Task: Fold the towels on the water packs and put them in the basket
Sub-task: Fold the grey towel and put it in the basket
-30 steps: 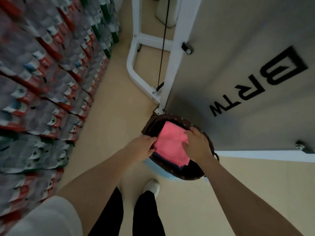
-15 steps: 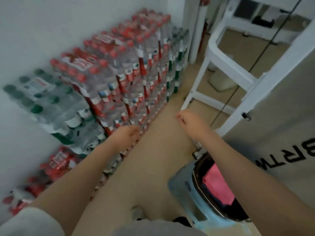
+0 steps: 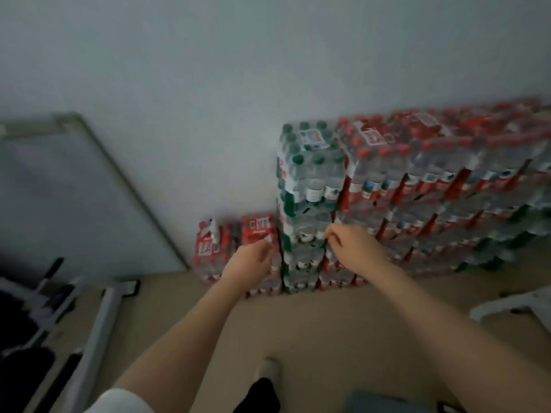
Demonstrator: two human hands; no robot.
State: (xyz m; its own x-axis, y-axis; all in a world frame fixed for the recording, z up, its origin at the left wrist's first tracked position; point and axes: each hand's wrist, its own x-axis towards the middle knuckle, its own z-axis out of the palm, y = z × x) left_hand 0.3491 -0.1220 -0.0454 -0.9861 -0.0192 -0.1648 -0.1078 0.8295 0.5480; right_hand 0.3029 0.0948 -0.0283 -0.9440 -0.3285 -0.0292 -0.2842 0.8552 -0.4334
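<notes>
**Empty hands, and no towel in sight on the water packs**

The person stands facing the wall of shrink-wrapped water packs [image 3: 417, 186], both bare arms stretched forward. The left hand [image 3: 253, 262] hangs in front of the low red-capped packs [image 3: 238, 242] by the floor, fingers loosely curled around nothing. The right hand [image 3: 350, 244] hovers before the green-capped column [image 3: 310, 186], thumb and forefinger drawn close together as if ready to pinch, yet I see no cloth between them; the blur makes it hard to be surer than that.

No towel shows anywhere on top of the stacks, which look bare. The basket is not clearly in view either; only a greyish-blue corner [image 3: 384, 402] pokes in at the bottom edge, beside the person's shoe [image 3: 268, 368], and I cannot tell what it is.

My guess is that the arms are held out because the person is looking over the packs for the next towel. A framed board [image 3: 74, 198] leans on the wall to the left, out of the way, with dark equipment [image 3: 29, 308] below it.
</notes>
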